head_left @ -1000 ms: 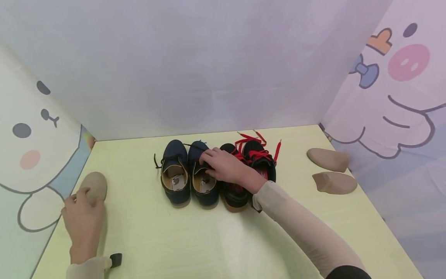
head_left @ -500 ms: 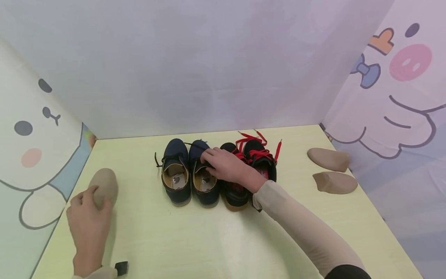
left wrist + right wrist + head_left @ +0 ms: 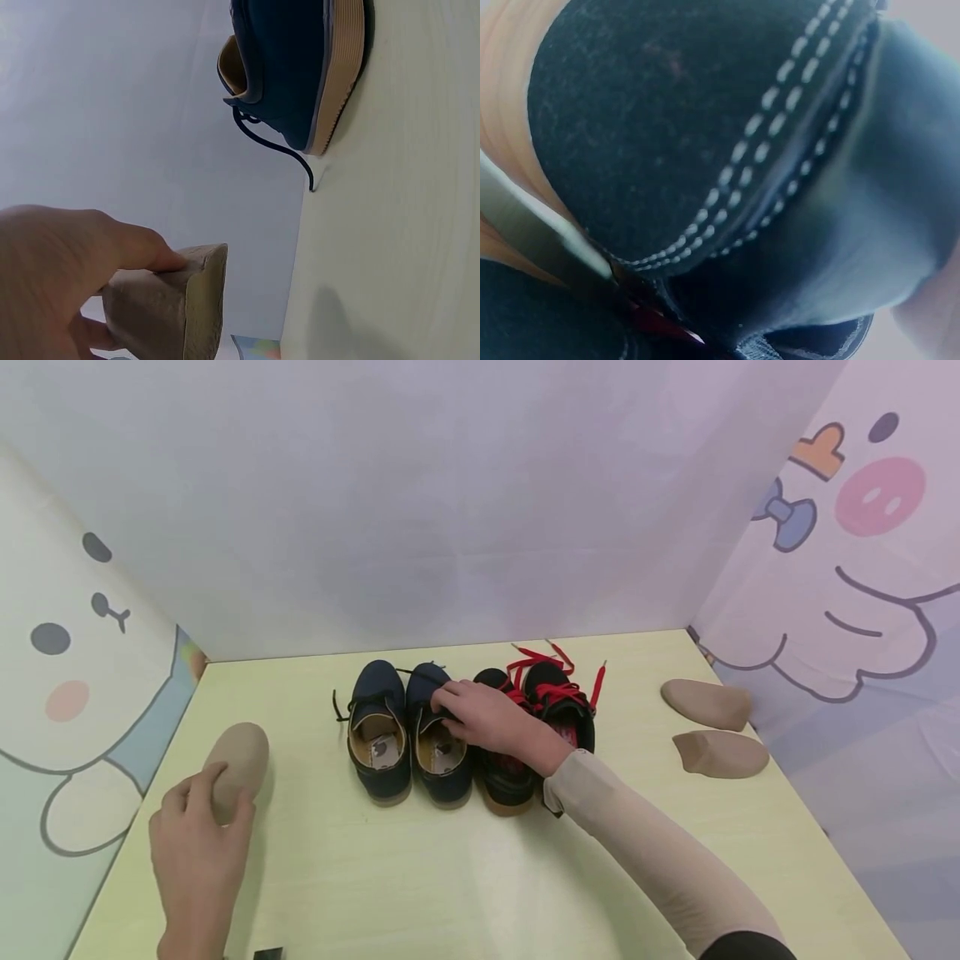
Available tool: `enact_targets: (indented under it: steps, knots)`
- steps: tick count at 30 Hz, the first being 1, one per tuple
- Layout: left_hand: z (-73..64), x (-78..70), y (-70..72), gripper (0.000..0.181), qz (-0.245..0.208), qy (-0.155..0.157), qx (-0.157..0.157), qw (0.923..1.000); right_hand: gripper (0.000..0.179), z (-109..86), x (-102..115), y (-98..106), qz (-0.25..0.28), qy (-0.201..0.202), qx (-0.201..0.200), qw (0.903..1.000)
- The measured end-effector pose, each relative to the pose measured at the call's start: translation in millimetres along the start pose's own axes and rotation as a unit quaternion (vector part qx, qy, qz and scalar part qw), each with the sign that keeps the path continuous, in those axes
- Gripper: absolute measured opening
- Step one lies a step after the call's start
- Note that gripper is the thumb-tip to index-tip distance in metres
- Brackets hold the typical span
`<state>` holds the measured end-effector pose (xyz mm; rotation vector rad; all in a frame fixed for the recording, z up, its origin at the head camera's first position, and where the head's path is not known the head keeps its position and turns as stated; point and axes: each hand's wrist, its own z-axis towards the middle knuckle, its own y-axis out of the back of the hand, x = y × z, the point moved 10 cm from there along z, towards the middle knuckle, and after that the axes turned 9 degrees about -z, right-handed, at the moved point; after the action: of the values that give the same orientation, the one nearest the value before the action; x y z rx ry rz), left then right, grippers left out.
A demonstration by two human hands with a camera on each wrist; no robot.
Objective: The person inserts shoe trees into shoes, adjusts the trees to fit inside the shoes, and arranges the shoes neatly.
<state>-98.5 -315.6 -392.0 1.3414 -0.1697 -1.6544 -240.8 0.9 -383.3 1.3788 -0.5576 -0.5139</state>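
Observation:
My left hand (image 3: 198, 843) grips a beige shoe insert (image 3: 246, 764) with a rounded toe, at the left of the table. In the left wrist view the cut end of the insert (image 3: 154, 307) shows, and thumb and fingers close round its sides. My right hand (image 3: 487, 717) has its fingers and thumb at the tongue of the right navy shoe (image 3: 448, 789), pinching it by the opening. The left navy shoe (image 3: 381, 681) stands beside it, its dark lace trailing left. A black shoe's heel (image 3: 652, 135) with pale stitching fills the right wrist view.
Two black shoes (image 3: 508, 797) with loose red laces (image 3: 558, 693) stand to the right, partly under my right forearm. Two more beige inserts (image 3: 705, 702) lie by the table's right edge. A pale curtain (image 3: 450, 510) hangs behind the table (image 3: 375, 893).
My left hand has carried the insert rightward, away from the table's left edge and nearer the navy shoes. The right hand and the shoes stay in place.

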Motion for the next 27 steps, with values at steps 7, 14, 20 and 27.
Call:
enact_targets:
  steps: [7,14,20,27]
  knots:
    - [-6.4,-22.3,5.8,0.057,-0.016,-0.025,-0.021,0.9993,0.021,-0.7,-2.5,-0.5,0.015,-0.009,-0.001,0.9998]
    - [-11.6,-41.3,8.6,0.057,-0.018,-0.043,-0.024,0.9986,0.017,-1.3,-4.8,1.1,0.021,-0.026,-0.003,0.9994]
    - [-18.5,-59.7,9.9,0.056,-0.034,-0.097,-0.027,0.9943,0.016,-1.3,-2.2,3.8,0.013,-0.022,-0.010,0.9996]
    - [-23.1,-75.3,10.3,0.053,-0.055,-0.130,-0.031,0.9895,0.013,-1.2,-0.8,4.9,0.014,-0.012,-0.014,0.9997]
